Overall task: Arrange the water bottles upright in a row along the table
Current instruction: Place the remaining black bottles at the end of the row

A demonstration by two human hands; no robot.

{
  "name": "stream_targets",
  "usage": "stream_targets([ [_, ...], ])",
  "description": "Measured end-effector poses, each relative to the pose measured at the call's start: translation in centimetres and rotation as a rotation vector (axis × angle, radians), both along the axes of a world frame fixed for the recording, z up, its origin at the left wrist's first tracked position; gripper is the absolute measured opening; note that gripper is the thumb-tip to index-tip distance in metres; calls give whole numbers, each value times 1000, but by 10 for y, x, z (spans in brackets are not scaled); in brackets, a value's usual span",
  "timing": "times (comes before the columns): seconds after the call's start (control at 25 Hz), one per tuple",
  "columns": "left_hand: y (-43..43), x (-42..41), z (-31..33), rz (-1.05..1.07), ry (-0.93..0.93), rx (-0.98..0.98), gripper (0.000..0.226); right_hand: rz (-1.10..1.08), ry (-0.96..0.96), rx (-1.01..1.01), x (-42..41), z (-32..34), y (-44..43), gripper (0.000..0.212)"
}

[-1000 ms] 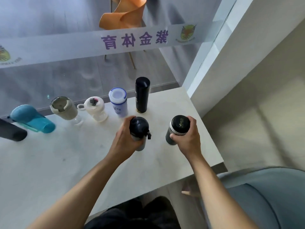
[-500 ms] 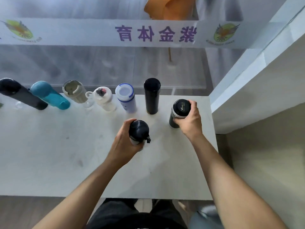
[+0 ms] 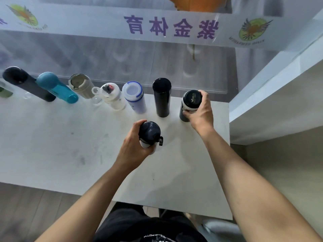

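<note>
Several bottles stand upright in a row along the far edge of the white table [image 3: 52, 154]: a black one [image 3: 26, 84], a teal one [image 3: 56, 88], a beige tumbler [image 3: 81, 85], a clear bottle with a loop [image 3: 113, 97], a white and blue one [image 3: 134, 96] and a tall black flask [image 3: 162, 96]. My right hand [image 3: 201, 112] grips a dark flask with a silver band [image 3: 191, 101] at the row's right end, upright on the table. My left hand [image 3: 134, 147] holds a dark-lidded bottle [image 3: 150, 133] in front of the row.
A glass wall with a frosted band and purple lettering [image 3: 171, 28] runs just behind the table. A white ledge [image 3: 272, 95] borders the table's right side. The near half of the table carries only faint smudges. A grey seat [image 3: 222, 227] shows below.
My right hand has carried the silver-banded flask away from me to the right end of the row beside the tall black flask. My left hand with its bottle has barely shifted.
</note>
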State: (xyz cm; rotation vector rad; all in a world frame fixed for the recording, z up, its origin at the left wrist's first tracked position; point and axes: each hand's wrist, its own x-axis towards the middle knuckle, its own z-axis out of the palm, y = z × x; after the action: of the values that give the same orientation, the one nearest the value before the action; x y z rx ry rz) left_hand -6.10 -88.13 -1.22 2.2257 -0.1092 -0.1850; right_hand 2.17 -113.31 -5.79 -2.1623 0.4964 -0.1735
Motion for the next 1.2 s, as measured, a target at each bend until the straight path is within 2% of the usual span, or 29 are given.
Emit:
stream_targets([
  [0.28,-20,6,3,-37,-31,12,76,-41,78,-34,-20,6,-8,116],
  [0.36,-33,7,3,-64,-20,-2,76,-64,34,-65,-46,3,-8,102],
  [0.44,-49,9,1,-112,-20,-10,76,26,58,-18,-82,-3,-5,84],
  [0.6,-86,11,-4,-232,-12,-58,76,212,175,132,-130,-13,0,81],
  [0.8,-126,13,-7,-348,27,-63,79,114,106,223,-132,-13,-16,69],
  [0.88,-134,19,-5,-446,17,4,86,49,116,243,-132,-17,-28,64],
  [0.96,-137,29,0,-485,-137,150,88,-66,125,252,-130,-22,-41,58],
  [1.08,-137,53,6,-371,-363,295,83,-168,144,262,-117,-24,-61,54],
  [1.2,-144,85,1,-362,-394,469,87,-182,124,236,-92,-23,-78,52],
])
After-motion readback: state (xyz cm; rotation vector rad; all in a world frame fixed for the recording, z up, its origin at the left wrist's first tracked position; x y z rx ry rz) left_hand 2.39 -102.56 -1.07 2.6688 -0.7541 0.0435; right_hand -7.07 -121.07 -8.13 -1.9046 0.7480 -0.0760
